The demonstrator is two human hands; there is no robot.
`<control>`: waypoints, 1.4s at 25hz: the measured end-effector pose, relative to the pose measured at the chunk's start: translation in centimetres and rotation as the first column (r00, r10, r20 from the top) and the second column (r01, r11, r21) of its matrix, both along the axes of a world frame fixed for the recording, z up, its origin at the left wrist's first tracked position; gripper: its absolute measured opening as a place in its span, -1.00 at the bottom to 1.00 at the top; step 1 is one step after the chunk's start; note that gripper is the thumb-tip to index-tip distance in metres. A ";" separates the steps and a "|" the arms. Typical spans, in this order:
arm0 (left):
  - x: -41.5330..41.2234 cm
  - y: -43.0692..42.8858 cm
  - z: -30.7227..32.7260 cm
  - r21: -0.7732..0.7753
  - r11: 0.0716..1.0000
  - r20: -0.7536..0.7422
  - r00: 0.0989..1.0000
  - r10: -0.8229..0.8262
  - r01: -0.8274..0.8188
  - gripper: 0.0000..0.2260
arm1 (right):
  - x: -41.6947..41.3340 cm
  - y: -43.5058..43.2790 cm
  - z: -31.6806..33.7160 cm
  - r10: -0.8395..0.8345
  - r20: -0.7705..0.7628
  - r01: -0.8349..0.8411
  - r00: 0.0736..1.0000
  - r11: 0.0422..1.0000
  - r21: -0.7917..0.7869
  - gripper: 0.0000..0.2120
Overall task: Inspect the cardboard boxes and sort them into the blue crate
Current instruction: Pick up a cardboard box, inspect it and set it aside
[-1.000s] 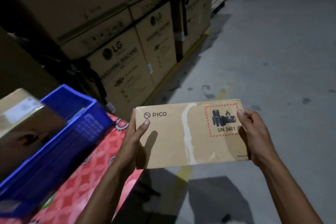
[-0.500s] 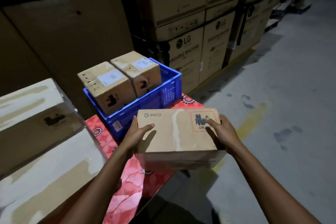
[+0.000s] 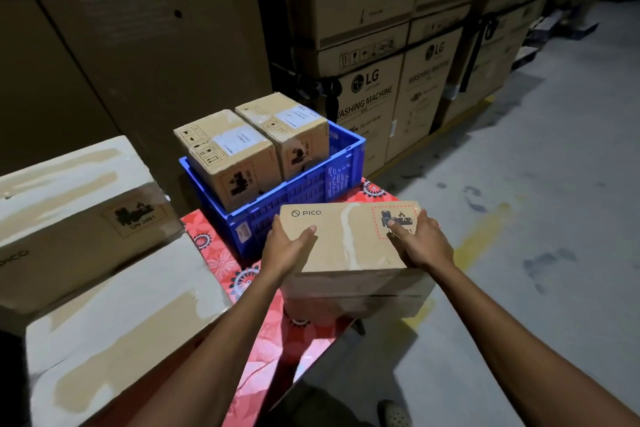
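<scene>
The held cardboard box (image 3: pixel 346 243) bears the brand "PICO" at its top left corner. Its red-hatched battery hazard label (image 3: pixel 403 215) has its number half hidden under the right hand (image 3: pixel 424 246). The large box at left (image 3: pixel 79 218) reads "UN 3481". A stacked carton (image 3: pixel 370 111) reads "LG WASHING MACHINE". The white shipping label (image 3: pixel 237 140) on the nearer box (image 3: pixel 239 177) in the blue crate (image 3: pixel 311 192) is too small to read.

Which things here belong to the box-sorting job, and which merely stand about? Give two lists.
Job: PICO box, gripped by left hand and right hand; blue crate; near crated box; far crated box.
Standing about: washing machine cartons; floral cloth; concrete floor.
</scene>
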State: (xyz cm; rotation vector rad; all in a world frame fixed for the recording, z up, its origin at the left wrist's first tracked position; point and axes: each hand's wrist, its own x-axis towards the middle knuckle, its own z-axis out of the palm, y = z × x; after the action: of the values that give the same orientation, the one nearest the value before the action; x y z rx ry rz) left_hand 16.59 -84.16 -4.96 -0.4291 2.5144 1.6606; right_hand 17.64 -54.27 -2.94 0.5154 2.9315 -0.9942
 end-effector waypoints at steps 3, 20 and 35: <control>-0.5 1.0 1.1 -0.057 0.998 -0.021 1.000 -0.018 0.017 -0.01 | -0.5 0.5 0.3 0.019 0.011 -0.019 1.000 0.998 0.064 -0.09; -1.4 2.3 3.6 -0.275 0.936 0.185 0.967 -0.174 0.221 0.24 | -2.2 1.5 1.7 0.145 0.283 -0.167 0.948 0.985 0.053 0.22; -2.0 5.5 5.3 -0.516 0.856 0.145 0.987 0.072 0.013 0.09 | -3.3 -0.7 1.4 -0.278 0.230 0.293 0.933 0.956 -0.034 0.12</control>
State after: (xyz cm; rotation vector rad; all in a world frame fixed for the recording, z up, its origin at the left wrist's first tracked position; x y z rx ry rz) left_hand 14.60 -78.71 0.35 -0.6168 2.8095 0.8799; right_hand 14.36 -54.96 -1.50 1.0026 2.6634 -0.9797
